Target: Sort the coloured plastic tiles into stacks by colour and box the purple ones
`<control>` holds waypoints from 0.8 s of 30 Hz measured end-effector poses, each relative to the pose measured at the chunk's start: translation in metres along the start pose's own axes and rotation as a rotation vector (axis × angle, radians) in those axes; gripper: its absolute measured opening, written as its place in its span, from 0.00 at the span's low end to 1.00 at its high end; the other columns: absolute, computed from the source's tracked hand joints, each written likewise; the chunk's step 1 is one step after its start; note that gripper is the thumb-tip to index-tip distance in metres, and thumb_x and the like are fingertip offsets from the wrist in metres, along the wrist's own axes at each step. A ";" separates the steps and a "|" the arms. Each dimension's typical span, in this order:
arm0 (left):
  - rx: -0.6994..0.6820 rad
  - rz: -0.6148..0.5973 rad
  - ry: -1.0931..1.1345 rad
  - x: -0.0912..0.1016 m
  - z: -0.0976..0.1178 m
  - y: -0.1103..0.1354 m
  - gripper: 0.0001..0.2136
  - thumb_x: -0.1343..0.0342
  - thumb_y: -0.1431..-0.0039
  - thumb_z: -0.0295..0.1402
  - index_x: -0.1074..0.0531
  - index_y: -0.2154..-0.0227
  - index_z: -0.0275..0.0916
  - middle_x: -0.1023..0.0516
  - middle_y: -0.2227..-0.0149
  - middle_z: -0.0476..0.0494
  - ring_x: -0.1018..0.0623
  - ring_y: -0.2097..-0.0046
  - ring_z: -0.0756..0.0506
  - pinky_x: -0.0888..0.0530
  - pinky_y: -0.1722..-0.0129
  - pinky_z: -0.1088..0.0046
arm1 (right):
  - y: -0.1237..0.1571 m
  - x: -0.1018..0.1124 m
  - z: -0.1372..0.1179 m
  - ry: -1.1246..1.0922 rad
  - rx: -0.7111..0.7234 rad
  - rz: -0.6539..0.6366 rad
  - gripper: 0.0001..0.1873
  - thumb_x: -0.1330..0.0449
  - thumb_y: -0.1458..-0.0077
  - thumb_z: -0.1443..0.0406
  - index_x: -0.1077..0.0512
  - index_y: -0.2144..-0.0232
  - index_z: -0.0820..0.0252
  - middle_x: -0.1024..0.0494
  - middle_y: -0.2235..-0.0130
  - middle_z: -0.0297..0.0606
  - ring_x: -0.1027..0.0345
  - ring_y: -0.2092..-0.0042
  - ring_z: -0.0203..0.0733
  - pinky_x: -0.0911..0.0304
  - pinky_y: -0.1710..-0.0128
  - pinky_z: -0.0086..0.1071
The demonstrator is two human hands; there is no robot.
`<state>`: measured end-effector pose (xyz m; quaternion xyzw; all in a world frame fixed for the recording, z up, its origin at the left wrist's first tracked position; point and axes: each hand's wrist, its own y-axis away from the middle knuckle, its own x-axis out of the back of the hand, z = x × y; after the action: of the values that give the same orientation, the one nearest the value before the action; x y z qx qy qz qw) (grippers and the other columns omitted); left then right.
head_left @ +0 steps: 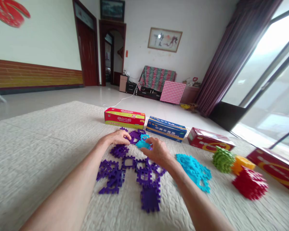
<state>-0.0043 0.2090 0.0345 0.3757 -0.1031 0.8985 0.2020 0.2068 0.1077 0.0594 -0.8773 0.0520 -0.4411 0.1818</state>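
Note:
My left hand (119, 138) reaches in from the left with its fingers curled at the edge of some purple interlocking plastic pieces (135, 136). Whatever lies between its thumb and fingertips is hidden. Opposite it, my right hand (157, 150) has thumb and forefinger at the sides of a light blue interlocking piece (143, 144), beside the purple ones. Nearer to me, more notched purple pieces (144, 175) lie loosely scattered between my forearms. A solid purple square (150, 197) lies closest.
A light blue pile (194, 171) lies right of my right forearm. Beyond it stand green (223, 159), yellow (242, 164) and red (250, 183) stacks. A red-yellow box (124, 118), a blue box (166, 129) and dark red boxes (210, 140) line the quilted mat's (69, 128) far side.

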 end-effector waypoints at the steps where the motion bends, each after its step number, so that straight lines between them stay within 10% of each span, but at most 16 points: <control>1: -0.010 0.010 -0.035 0.000 0.002 0.000 0.12 0.40 0.64 0.37 0.22 0.72 0.41 0.23 0.73 0.51 0.25 0.68 0.46 0.31 0.69 0.76 | 0.001 0.009 0.007 0.009 -0.004 0.029 0.12 0.36 0.59 0.60 0.24 0.68 0.55 0.24 0.70 0.36 0.31 0.67 0.43 0.38 0.64 0.35; 8: -0.255 0.244 -0.351 -0.007 0.053 -0.017 0.13 0.49 0.52 0.30 0.21 0.67 0.43 0.20 0.60 0.45 0.24 0.57 0.43 0.31 0.53 0.71 | 0.013 0.079 0.067 0.293 -0.145 0.077 0.16 0.39 0.55 0.59 0.24 0.62 0.58 0.21 0.62 0.42 0.27 0.63 0.47 0.36 0.64 0.36; 15: -0.256 0.089 -0.443 -0.057 0.083 -0.058 0.18 0.50 0.50 0.28 0.24 0.57 0.41 0.22 0.53 0.42 0.25 0.50 0.42 0.31 0.49 0.68 | 0.030 0.126 0.114 0.322 -0.222 -0.054 0.17 0.37 0.57 0.59 0.24 0.62 0.57 0.21 0.68 0.41 0.26 0.66 0.46 0.34 0.67 0.34; 20: -0.251 0.025 -0.451 -0.062 0.079 -0.052 0.21 0.49 0.53 0.27 0.26 0.53 0.38 0.25 0.50 0.38 0.26 0.48 0.38 0.31 0.49 0.66 | 0.023 0.100 0.085 0.252 -0.018 0.149 0.18 0.42 0.51 0.63 0.27 0.56 0.59 0.23 0.56 0.44 0.29 0.55 0.47 0.36 0.53 0.40; 24: -0.211 -0.081 -0.512 -0.045 0.077 -0.045 0.25 0.48 0.56 0.26 0.28 0.52 0.43 0.26 0.49 0.42 0.26 0.49 0.41 0.31 0.51 0.70 | 0.022 0.050 0.051 0.098 0.190 0.044 0.17 0.45 0.48 0.68 0.30 0.55 0.60 0.25 0.54 0.44 0.30 0.53 0.45 0.37 0.52 0.38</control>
<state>0.0927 0.2104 0.0568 0.5713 -0.2288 0.7499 0.2429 0.2789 0.0883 0.0610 -0.8322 0.0378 -0.4823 0.2710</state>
